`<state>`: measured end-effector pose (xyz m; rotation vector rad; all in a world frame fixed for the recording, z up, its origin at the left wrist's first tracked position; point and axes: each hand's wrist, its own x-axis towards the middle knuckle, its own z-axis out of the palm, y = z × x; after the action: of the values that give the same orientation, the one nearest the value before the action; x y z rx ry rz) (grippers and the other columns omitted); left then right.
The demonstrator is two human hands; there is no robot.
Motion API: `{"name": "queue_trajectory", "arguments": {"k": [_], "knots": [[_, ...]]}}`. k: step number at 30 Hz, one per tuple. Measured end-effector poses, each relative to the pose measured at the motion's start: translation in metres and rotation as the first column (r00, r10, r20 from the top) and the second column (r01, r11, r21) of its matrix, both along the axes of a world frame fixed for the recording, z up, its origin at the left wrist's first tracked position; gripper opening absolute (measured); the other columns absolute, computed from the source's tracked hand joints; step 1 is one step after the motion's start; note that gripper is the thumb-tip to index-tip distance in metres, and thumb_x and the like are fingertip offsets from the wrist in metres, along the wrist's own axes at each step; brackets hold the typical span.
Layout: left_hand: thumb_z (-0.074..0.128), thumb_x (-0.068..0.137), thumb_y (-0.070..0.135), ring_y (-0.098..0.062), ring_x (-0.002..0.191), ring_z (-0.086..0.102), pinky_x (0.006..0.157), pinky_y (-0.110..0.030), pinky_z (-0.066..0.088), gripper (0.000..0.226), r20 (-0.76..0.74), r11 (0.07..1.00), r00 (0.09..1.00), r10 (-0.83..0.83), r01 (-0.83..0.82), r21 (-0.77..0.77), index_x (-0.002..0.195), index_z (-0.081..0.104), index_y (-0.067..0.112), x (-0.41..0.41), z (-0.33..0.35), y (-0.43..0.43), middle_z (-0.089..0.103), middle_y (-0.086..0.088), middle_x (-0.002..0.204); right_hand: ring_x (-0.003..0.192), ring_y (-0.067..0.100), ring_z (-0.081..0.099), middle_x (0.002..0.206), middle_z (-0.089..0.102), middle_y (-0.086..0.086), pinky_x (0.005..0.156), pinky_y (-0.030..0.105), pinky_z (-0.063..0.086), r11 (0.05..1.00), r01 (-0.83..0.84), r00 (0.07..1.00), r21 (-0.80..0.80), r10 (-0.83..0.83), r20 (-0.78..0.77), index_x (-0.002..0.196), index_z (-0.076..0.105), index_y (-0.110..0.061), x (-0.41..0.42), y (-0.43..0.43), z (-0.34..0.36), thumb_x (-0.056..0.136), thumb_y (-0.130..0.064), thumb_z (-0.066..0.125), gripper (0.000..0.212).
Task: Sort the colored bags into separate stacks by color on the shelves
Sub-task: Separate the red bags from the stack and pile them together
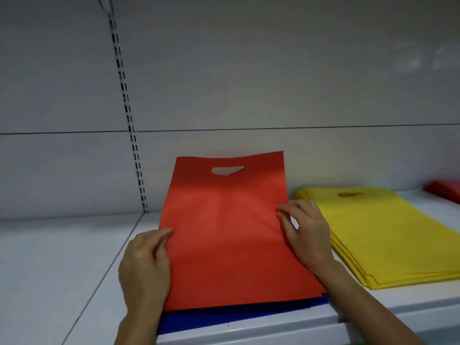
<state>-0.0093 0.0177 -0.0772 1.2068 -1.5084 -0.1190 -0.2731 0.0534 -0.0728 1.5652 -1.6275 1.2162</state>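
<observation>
Left hand (144, 267) and right hand (307, 235) each pinch a side edge of the red bag (229, 232). It sits over blue bags (224, 317), just left of the yellow stack (388, 235). Risk: thin fabric clings, so lifting may drag a blue bag along and mix colors.

No writing, label, brand, number or sign can be read anywhere: the flat red fabric bag (224, 232), the stack of flat yellow fabric bags (388, 235) and the white metal shelf (62, 270) are all plain
</observation>
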Motion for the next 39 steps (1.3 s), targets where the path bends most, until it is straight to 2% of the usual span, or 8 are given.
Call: {"name": "queue_trajectory", "arguments": {"k": [4, 10, 14, 17, 19, 24, 34, 39], "knots": [[0.058, 0.079, -0.008, -0.034, 0.094, 0.058, 0.082, -0.039, 0.043, 0.029, 0.085, 1.000, 0.996, -0.002, 0.000, 0.024, 0.101, 0.071, 0.007, 0.000, 0.007, 0.002, 0.069, -0.013, 0.101, 0.084, 0.014, 0.054, 0.089, 0.064, 0.006, 0.072, 0.018, 0.041, 1.000, -0.009, 1.000, -0.004, 0.010, 0.021, 0.090, 0.071, -0.006, 0.003, 0.000, 0.003, 0.085, -0.020, 0.050, 0.026], [0.064, 0.082, 0.012, -0.032, 0.105, 0.054, 0.089, -0.039, 0.039, 0.030, 0.225, 0.994, 0.969, -0.105, 0.100, 0.030, 0.112, 0.066, 0.009, -0.010, 0.035, 0.025, 0.065, -0.010, 0.111, 0.088, 0.025, 0.063, 0.094, 0.068, 0.007, 0.076, 0.022, 0.040, 0.992, -0.104, 0.976, 0.068, 0.089, 0.197, 0.096, 0.073, -0.006, -0.017, 0.018, 0.032, 0.080, -0.013, 0.054, 0.025], [0.069, 0.080, 0.011, -0.028, 0.107, 0.055, 0.091, -0.029, 0.034, 0.037, 0.249, 0.972, 0.940, -0.234, 0.228, 0.055, 0.116, 0.063, 0.009, -0.050, 0.041, 0.044, 0.062, -0.011, 0.113, 0.098, 0.017, 0.059, 0.106, 0.065, 0.005, 0.084, 0.016, 0.038, 0.995, -0.077, 0.975, 0.065, 0.062, 0.212, 0.107, 0.069, -0.006, -0.058, 0.063, 0.053, 0.080, -0.020, 0.052, 0.035], [0.054, 0.079, 0.034, -0.027, 0.102, 0.058, 0.087, -0.020, 0.031, 0.044, 0.299, 0.943, 0.896, -0.328, 0.329, 0.048, 0.115, 0.064, 0.009, -0.096, 0.043, 0.057, 0.064, -0.009, 0.110, 0.102, 0.019, 0.057, 0.110, 0.062, 0.007, 0.089, 0.018, 0.037, 0.996, -0.006, 0.980, 0.087, -0.011, 0.197, 0.111, 0.066, -0.005, -0.105, 0.101, 0.059, 0.079, -0.022, 0.053, 0.039], [0.042, 0.076, 0.043, -0.027, 0.100, 0.059, 0.087, -0.021, 0.031, 0.056, 0.316, 0.922, 0.871, -0.376, 0.384, 0.038, 0.114, 0.064, 0.009, -0.131, 0.043, 0.068, 0.064, -0.009, 0.109, 0.105, 0.022, 0.057, 0.113, 0.060, 0.007, 0.093, 0.028, 0.042, 0.994, 0.043, 0.980, 0.104, -0.063, 0.191, 0.114, 0.064, -0.005, -0.140, 0.128, 0.060, 0.079, -0.023, 0.051, 0.042], [0.038, 0.075, 0.042, -0.028, 0.099, 0.059, 0.087, -0.019, 0.032, 0.058, 0.282, 0.874, 0.840, -0.463, 0.486, -0.012, 0.113, 0.065, 0.007, -0.233, 0.038, 0.114, 0.064, -0.011, 0.109, 0.106, 0.023, 0.055, 0.116, 0.058, 0.009, 0.092, 0.039, 0.047, 0.981, 0.150, 0.973, 0.126, -0.169, 0.156, 0.119, 0.061, -0.004, -0.226, 0.206, 0.061, 0.079, -0.022, 0.050, 0.045], [0.050, 0.074, 0.028, -0.026, 0.105, 0.056, 0.088, -0.019, 0.033, 0.049, 0.238, 0.763, 0.741, -0.628, 0.646, 0.003, 0.118, 0.062, 0.008, -0.435, 0.045, 0.202, 0.062, -0.007, 0.114, 0.114, 0.024, 0.052, 0.124, 0.055, 0.012, 0.097, 0.036, 0.042, 0.925, 0.340, 0.908, 0.170, -0.370, 0.197, 0.124, 0.057, -0.002, -0.390, 0.339, 0.067, 0.081, -0.021, 0.050, 0.047], [0.045, 0.076, 0.036, -0.027, 0.106, 0.057, 0.092, -0.032, 0.040, 0.054, 0.274, 0.722, 0.692, -0.668, 0.692, 0.013, 0.118, 0.061, 0.006, -0.523, 0.045, 0.218, 0.062, -0.010, 0.115, 0.116, 0.024, 0.050, 0.128, 0.053, 0.010, 0.100, 0.040, 0.041, 0.895, 0.400, 0.862, 0.194, -0.440, 0.251, 0.127, 0.054, -0.002, -0.465, 0.371, 0.058, 0.086, -0.004, 0.057, 0.041]]}}
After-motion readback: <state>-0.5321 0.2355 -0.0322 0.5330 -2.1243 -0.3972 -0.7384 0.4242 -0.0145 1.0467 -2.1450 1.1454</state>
